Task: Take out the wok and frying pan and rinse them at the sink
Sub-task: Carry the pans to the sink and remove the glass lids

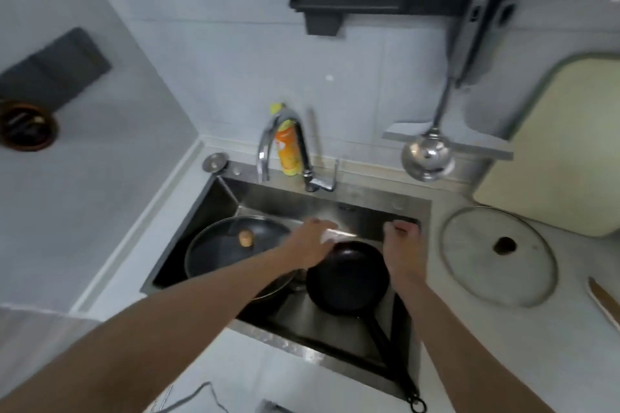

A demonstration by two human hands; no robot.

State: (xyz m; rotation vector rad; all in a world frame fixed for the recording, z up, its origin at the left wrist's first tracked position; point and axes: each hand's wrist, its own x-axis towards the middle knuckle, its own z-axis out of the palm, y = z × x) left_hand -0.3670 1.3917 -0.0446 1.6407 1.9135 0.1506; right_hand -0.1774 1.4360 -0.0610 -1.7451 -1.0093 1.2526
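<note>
Left hand [310,241] seems to pinch something small and white, too blurry to identify; right hand [401,245] curls empty above the black round frying pan [347,278] in the steel sink [335,208].

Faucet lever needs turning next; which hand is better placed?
Probably right: the right hand hangs free over the sink's far side, nearer the faucet lever. The left hand seems busy with something white at the frying pan.

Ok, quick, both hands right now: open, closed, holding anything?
Left hand: over the frying pan rim, closed around something small and white; what it is cannot be told.
Right hand: fingers curled, grip cannot be told.
</note>
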